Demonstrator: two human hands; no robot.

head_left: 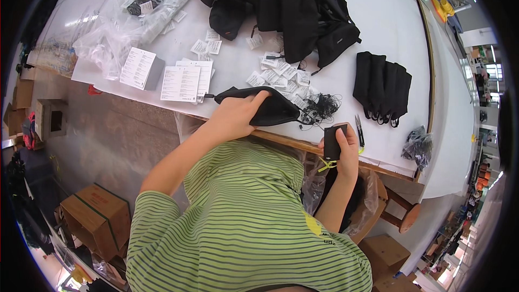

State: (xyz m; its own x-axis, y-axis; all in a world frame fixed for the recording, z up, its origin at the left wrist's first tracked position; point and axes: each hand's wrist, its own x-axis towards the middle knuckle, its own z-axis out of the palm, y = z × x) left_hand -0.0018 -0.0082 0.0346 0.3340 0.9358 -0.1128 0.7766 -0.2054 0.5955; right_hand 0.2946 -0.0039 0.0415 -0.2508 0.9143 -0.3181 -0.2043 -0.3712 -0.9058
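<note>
A small black fabric pouch (278, 109) lies at the table's front edge, and my left hand (236, 116) is closed on its near side, fingers over the top. To the right, my right hand (346, 148) pinches a black hang tag (334, 141) between thumb and fingers, with a yellow-green ribbon (327, 164) dangling under it. A thin cord seems to run from the pouch toward the tag. Beyond the pouch lies a tangle of black strings (323, 108). Small white labels (275, 73) are scattered behind it.
Black pouches are heaped (281, 11) at the back, and several lie in a neat row (381, 86) at right. Thread snips (359, 131) lie near my right hand. White printed cards (181, 83), a card stack (141, 68) and clear plastic bags (116, 38) are at left.
</note>
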